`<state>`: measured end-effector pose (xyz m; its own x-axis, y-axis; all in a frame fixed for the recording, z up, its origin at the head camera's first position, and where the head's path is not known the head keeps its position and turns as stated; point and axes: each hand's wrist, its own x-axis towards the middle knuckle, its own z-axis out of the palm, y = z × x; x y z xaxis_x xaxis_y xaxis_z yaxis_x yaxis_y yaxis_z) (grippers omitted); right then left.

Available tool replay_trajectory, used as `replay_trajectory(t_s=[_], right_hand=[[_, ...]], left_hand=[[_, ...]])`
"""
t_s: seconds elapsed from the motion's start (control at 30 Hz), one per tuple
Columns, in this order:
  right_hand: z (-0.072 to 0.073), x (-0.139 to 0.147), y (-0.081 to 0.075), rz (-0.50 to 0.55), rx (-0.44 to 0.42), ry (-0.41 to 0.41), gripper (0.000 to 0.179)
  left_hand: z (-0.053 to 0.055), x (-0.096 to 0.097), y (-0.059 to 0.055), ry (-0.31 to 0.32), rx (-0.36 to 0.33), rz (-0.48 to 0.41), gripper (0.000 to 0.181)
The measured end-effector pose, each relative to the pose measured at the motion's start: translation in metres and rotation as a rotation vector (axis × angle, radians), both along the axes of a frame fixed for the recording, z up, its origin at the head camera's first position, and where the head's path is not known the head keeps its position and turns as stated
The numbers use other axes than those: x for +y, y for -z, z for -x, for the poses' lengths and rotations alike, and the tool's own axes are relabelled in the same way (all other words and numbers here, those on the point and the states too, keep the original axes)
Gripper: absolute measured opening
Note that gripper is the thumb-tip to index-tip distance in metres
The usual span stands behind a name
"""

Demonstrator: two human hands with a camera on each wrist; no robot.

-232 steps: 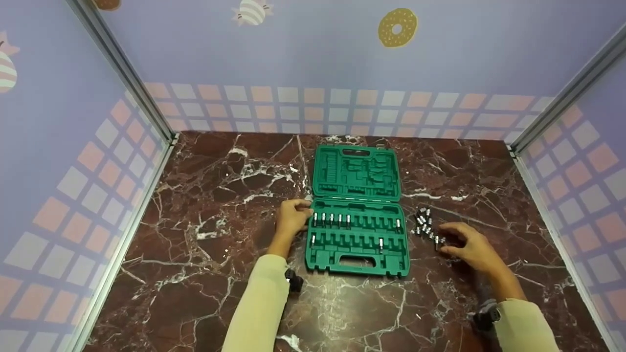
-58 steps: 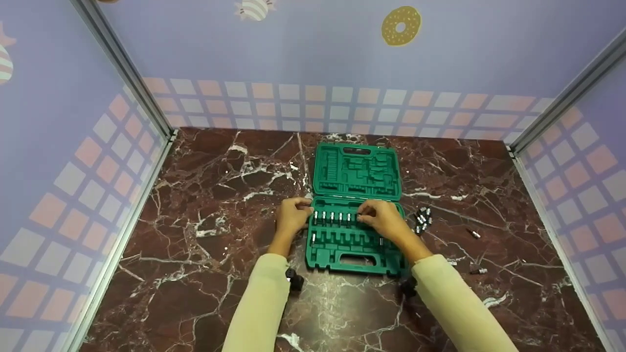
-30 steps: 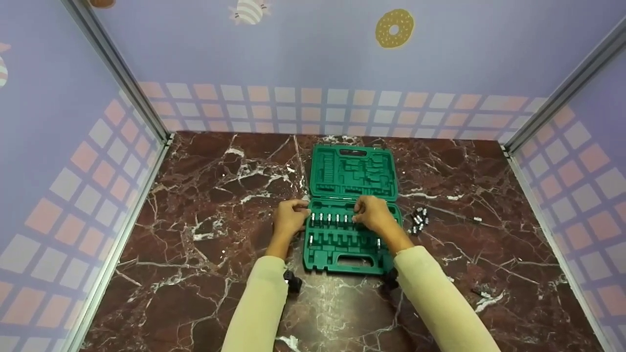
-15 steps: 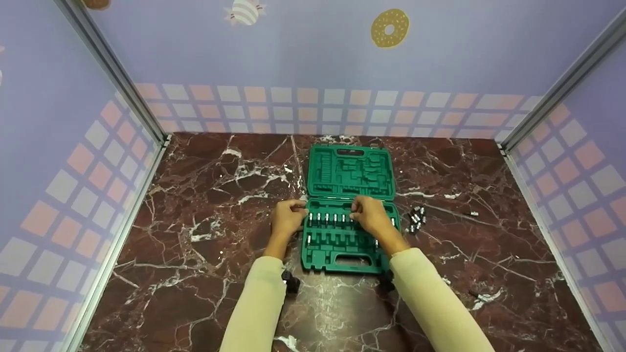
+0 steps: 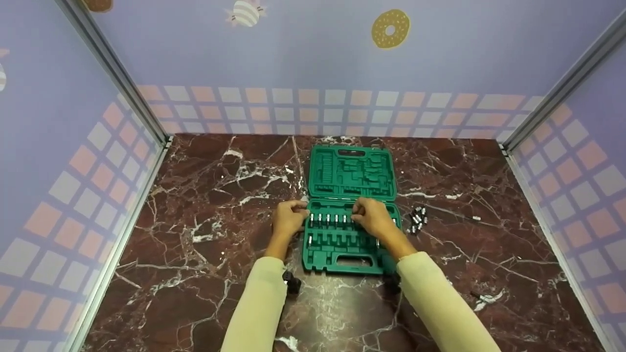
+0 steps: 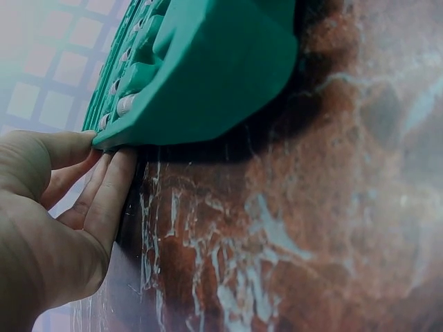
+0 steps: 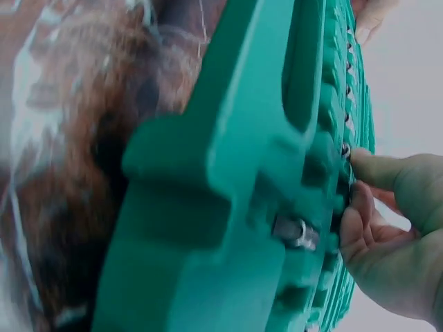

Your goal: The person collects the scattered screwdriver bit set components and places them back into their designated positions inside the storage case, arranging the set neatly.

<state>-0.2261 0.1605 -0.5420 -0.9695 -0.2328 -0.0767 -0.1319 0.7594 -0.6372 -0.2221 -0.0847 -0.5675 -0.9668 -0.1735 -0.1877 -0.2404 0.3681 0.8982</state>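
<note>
An open green plastic tool case (image 5: 320,258) lies on the marble-patterned table, its moulded lid (image 5: 352,171) folded back. My left hand (image 5: 288,220) grips the case's left edge, thumb above and fingers underneath in the left wrist view. Several short metal bit sockets (image 5: 328,219) stand side by side in the upper row of slots. Just right of them, my right hand (image 5: 374,217) pinches a small bit socket at a slot; the fingers hide most of it. Another bit socket (image 7: 296,232) sits in the lower row beneath that hand, and one (image 5: 310,240) at the lower left.
Right of the case lies a small pile of loose bit sockets (image 5: 417,220). One stray bit socket (image 5: 476,218) lies farther right, and a dark one (image 5: 475,295) nearer the front. Patterned wall panels (image 5: 313,110) enclose the back and sides.
My right hand has come from the loose pile to the upper row with a bit socket. Two stray bit sockets have rolled apart on the right. Over the last second the hands barely move.
</note>
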Motion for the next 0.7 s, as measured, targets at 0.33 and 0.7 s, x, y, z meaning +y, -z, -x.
replay_trajectory(t_s=[0.33, 0.7], right_hand=[[0.0, 0.031, -0.005, 0.09, -0.012, -0.105, 0.019], [-0.007, 0.074, -0.028, 0.112, -0.021, -0.218, 0.024]], left_hand=[[0.0, -0.001, 0.0, 0.004, 0.002, 0.005, 0.019], [-0.001, 0.0, 0.0, 0.007, 0.001, -0.015, 0.019]])
